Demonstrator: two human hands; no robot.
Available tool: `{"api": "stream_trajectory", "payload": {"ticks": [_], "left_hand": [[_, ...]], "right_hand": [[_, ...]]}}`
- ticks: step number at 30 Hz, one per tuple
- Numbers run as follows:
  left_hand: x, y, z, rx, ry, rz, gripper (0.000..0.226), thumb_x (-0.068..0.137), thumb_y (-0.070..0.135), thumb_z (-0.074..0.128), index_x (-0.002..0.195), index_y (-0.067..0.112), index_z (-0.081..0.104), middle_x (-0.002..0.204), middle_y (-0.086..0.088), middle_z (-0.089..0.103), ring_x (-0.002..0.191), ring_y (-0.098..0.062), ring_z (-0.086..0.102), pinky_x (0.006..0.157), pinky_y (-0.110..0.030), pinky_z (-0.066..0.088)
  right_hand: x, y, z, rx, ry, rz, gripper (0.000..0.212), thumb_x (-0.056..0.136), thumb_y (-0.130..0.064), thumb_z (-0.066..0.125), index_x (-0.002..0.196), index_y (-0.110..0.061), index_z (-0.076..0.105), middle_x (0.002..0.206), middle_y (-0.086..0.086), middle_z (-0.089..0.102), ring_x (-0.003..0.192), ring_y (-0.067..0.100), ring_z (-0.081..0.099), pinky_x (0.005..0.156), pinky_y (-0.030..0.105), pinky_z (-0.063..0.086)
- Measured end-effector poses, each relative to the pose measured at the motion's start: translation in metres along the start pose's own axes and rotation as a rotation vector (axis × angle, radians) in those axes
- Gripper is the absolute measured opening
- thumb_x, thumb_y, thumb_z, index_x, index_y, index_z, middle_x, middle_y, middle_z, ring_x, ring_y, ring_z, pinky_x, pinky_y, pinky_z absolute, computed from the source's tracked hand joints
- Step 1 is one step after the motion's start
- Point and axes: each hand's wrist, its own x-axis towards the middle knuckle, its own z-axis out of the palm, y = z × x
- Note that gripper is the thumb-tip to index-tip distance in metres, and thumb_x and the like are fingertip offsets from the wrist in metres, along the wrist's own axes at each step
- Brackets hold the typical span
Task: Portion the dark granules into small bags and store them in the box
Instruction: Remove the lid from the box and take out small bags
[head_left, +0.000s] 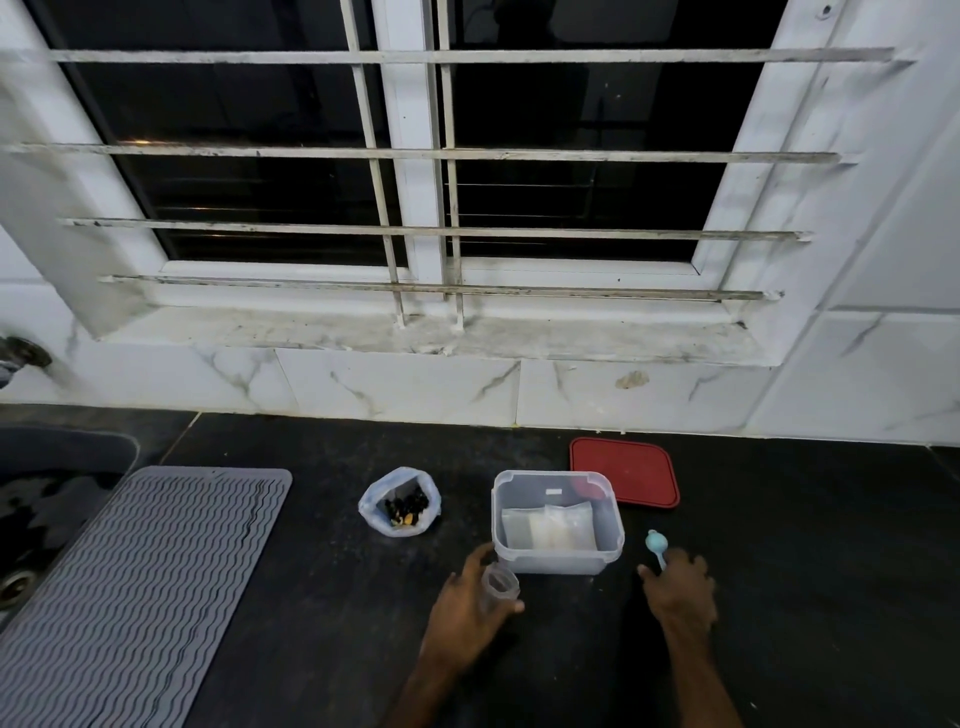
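Head view. The dark granules sit in an open, pale translucent plastic bag standing on the black countertop. The bag mouth faces up, and a few yellowish pieces show among the dark ones. To the right of the bag is the box, a clear square plastic container, uncovered. Flat, whitish small bags lie on its floor. The red lid lies flat on the countertop behind the box's right rear corner.

Left hand: fingers and thumb curled round a small translucent cup, held upright just in front of the box's front left corner. The granule bag lies beyond this hand, up and to its left, apart from it.

Right hand: palm down, right of the box, fingertips over the handle end of a light blue spoon. The spoon bowl points away from the hand. Whether the fingers pinch the handle or only touch it cannot be determined.

A grey ribbed drying mat lies at the left, beside a sink.
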Motion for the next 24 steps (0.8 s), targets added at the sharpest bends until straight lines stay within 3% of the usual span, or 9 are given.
{"api": "stream_trajectory", "payload": {"ticks": [7, 10, 14, 19, 24], "left_hand": [[-0.001, 0.003, 0.015, -0.206, 0.128, -0.020, 0.081, 0.080, 0.034, 0.077, 0.145, 0.039, 0.029, 0.129, 0.023, 0.051, 0.121, 0.001, 0.051, 0.105, -0.021, 0.042], [0.000, 0.000, 0.021, -0.233, 0.196, -0.027, 0.079, 0.080, 0.033, 0.077, 0.146, 0.036, 0.032, 0.139, 0.014, 0.050, 0.126, -0.003, 0.049, 0.107, -0.024, 0.042], [0.001, 0.002, 0.024, -0.258, 0.274, -0.039, 0.078, 0.080, 0.026, 0.079, 0.144, 0.032, 0.035, 0.141, 0.012, 0.048, 0.128, -0.003, 0.047, 0.106, -0.018, 0.038], [0.003, 0.001, 0.027, -0.273, 0.221, -0.048, 0.089, 0.075, 0.020, 0.082, 0.147, 0.029, 0.030, 0.147, 0.011, 0.041, 0.131, -0.002, 0.042, 0.110, -0.020, 0.036], [0.006, -0.004, 0.027, -0.280, 0.198, -0.030, 0.103, 0.069, 0.024, 0.087, 0.150, 0.028, 0.024, 0.149, 0.017, 0.032, 0.135, 0.001, 0.034, 0.100, -0.002, 0.029]], "right_hand": [[-0.001, 0.006, 0.009, -0.006, 0.080, -0.003, 0.024, 0.089, -0.020, 0.063, 0.113, -0.014, 0.061, 0.121, 0.014, 0.054, 0.115, 0.035, 0.054, 0.092, 0.044, 0.046], [0.000, 0.005, 0.010, 0.044, 0.103, -0.004, 0.027, 0.086, -0.013, 0.066, 0.111, -0.011, 0.055, 0.116, 0.016, 0.060, 0.112, 0.035, 0.057, 0.090, 0.044, 0.048], [0.000, 0.004, 0.009, 0.039, 0.065, 0.010, 0.035, 0.087, -0.015, 0.067, 0.118, -0.010, 0.053, 0.121, 0.017, 0.061, 0.118, 0.036, 0.055, 0.094, 0.044, 0.045], [0.001, 0.007, 0.010, -0.031, 0.036, -0.012, 0.028, 0.088, -0.020, 0.064, 0.116, -0.016, 0.059, 0.122, 0.012, 0.060, 0.119, 0.032, 0.053, 0.097, 0.041, 0.046], [0.002, 0.005, 0.011, -0.121, 0.004, 0.032, 0.030, 0.090, -0.021, 0.061, 0.120, -0.020, 0.062, 0.129, 0.010, 0.054, 0.125, 0.030, 0.046, 0.097, 0.042, 0.045]]}}
